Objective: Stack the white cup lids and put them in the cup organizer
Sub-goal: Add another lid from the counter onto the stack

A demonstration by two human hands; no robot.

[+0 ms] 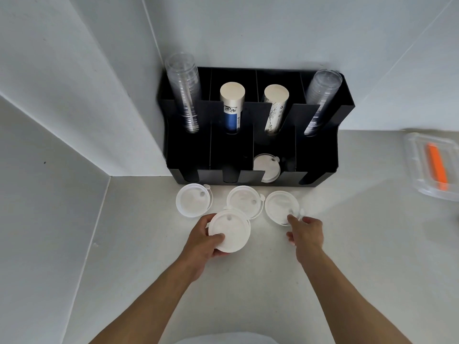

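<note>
My left hand (202, 244) grips a white cup lid (229, 230) just above the counter, partly over the near edge of the middle lid (244, 201). A left lid (192, 203) and a right lid (280, 206) also lie flat on the counter in front of the black cup organizer (320, 155). My right hand (306, 233) touches the near edge of the right lid with its fingertips, fingers apart. One more white lid (267, 167) leans inside the organizer's third front compartment.
The organizer's back row holds two stacks of clear cups (183, 93) (321, 95) and two stacks of paper cups (231, 105) (274, 105). A clear plastic box (417, 170) with an orange item stands at the right. White walls close the corner at left and behind.
</note>
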